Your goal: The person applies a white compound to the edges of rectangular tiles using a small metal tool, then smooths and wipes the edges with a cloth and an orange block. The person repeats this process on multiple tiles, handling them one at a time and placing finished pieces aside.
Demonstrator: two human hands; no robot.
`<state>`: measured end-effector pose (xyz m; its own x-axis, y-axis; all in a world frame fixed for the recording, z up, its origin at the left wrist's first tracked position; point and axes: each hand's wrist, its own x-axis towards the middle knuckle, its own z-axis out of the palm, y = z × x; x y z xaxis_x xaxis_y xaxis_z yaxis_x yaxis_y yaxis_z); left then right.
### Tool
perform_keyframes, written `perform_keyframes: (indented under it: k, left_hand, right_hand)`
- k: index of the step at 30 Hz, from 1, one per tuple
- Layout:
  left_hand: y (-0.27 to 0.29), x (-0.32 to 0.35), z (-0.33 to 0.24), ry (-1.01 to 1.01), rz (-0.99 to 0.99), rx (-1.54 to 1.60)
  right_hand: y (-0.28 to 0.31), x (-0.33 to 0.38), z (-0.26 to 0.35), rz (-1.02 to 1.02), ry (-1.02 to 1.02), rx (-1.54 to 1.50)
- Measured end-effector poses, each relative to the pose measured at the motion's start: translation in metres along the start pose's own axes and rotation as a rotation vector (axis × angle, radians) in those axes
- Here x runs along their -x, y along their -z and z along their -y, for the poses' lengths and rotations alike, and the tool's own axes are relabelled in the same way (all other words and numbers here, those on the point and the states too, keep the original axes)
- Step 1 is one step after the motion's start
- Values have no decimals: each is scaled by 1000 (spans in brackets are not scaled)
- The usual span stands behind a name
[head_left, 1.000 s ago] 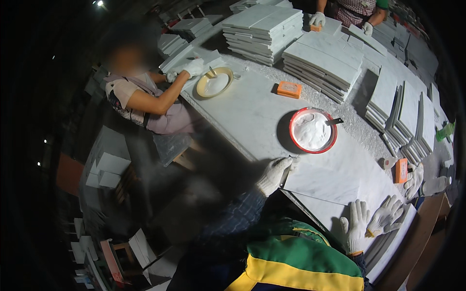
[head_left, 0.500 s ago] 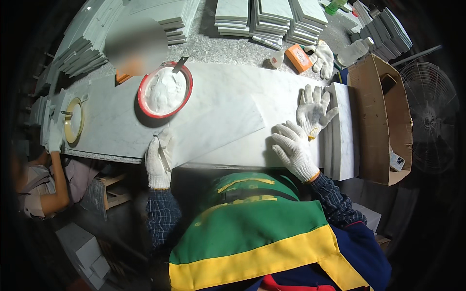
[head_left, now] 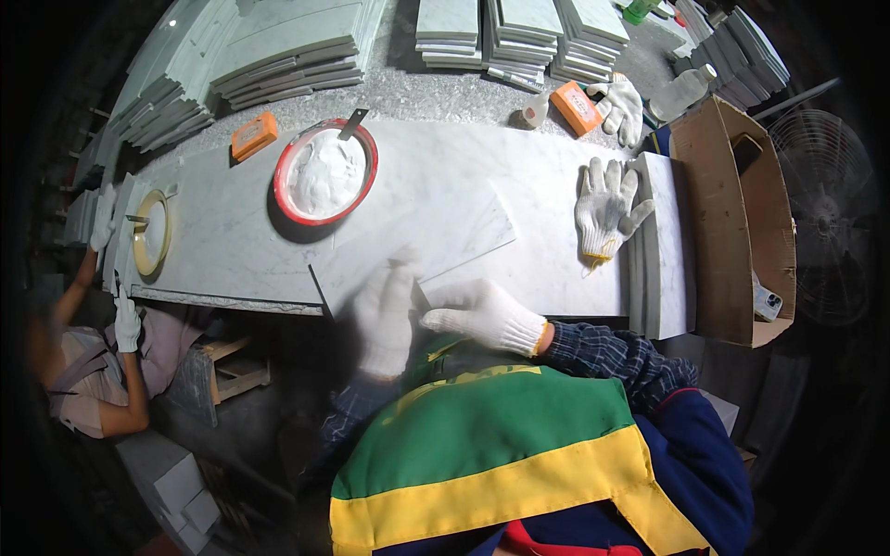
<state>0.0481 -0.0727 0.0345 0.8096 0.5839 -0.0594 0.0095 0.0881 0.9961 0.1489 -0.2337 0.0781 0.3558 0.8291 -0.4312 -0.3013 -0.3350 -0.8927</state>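
Observation:
Both my hands wear white knit gloves and meet at the near edge of the long marble slab (head_left: 222, 250). My left hand (head_left: 385, 313) is blurred and lies palm down over the near edge of a loose marble tile (head_left: 426, 236) resting on the slab. My right hand (head_left: 482, 315) points left, its fingertips touching the side of my left hand. Whether either hand grips anything is not visible. A spare white glove (head_left: 604, 206) lies flat on the slab to the right.
A red-rimmed bowl of white paste (head_left: 324, 173) with a scraper stands at the back, with orange blocks (head_left: 253, 136) (head_left: 577, 107) nearby. Stacked tiles (head_left: 663, 243) and a cardboard box (head_left: 742, 222) are at the right. Another person (head_left: 93, 380) works at the left by a yellow-rimmed dish (head_left: 151, 232).
My right hand has come from the right part of the slab to the near edge beside my left hand. My left hand has shifted right onto the tile. The view has swung.

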Motion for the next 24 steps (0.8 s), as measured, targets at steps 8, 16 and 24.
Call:
perform_keyframes:
  k: [8, 16, 24]
  left_hand:
    - [26, 11, -6, -129, -96, -489]
    - [23, -29, -10, -335, 245, -1198]
    - [-13, -52, 1, -448, 360, -1281]
  right_hand:
    - [25, 4, -22, -95, 15, 25]
    - [86, 11, -60, -624, 153, -533]
    - [95, 14, -75, -595, 105, -462]
